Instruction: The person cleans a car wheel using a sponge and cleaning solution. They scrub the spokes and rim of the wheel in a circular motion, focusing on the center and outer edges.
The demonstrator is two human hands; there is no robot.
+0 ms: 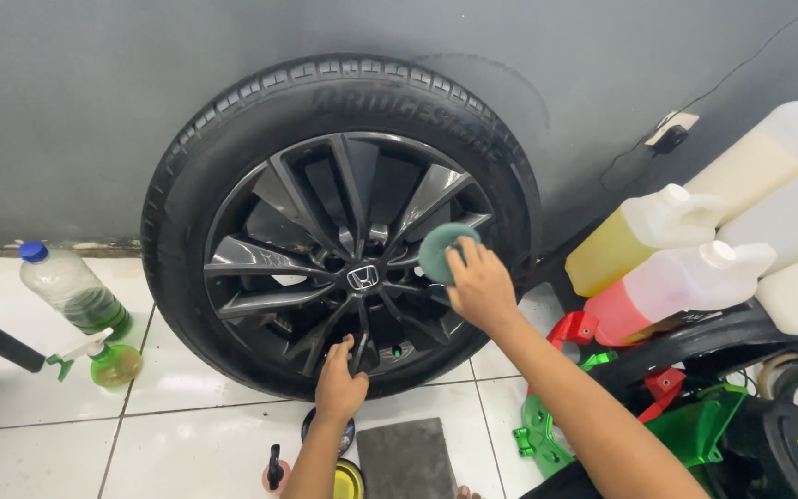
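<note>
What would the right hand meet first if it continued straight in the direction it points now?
Probably the dark alloy rim: the right hand already presses a round green pad toward the spokes, so little gap seems left, though depth is unclear.

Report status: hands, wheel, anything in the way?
Right hand presses green pad on wheel spokes. Left hand grips lower rim. Grey block lies below; nothing blocking.

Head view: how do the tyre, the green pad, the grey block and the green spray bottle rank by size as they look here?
Largest to smallest:
1. Tyre, far the largest.
2. Grey block, though it lies nearer the camera, which flatters it.
3. Spray bottle and green pad look about alike; the right hand hides part of the pad, so no ranking.
</note>
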